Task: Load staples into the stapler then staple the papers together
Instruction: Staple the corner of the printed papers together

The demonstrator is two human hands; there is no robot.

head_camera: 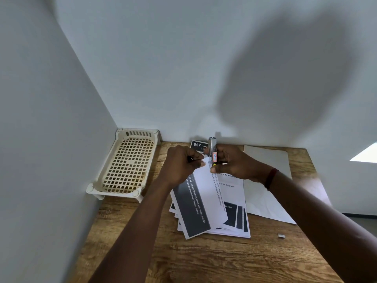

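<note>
A small metal stapler [213, 149] with a red-edged label is held upright above the papers by my right hand [234, 163], whose thumb and fingers grip its lower part. My left hand [181, 164] is curled just left of the stapler and pinches something small and dark; what it is cannot be told. Under both hands lies a loose stack of printed papers [206, 205] with dark grey bands and text. A small strip of staples [281, 235] lies on the table at the right.
A cream plastic lattice tray [114, 176] stands in the back left corner against the walls. A blank white sheet [265, 170] lies right of the stack. The wooden table [204, 260] ends at the wall behind and drops off on the right.
</note>
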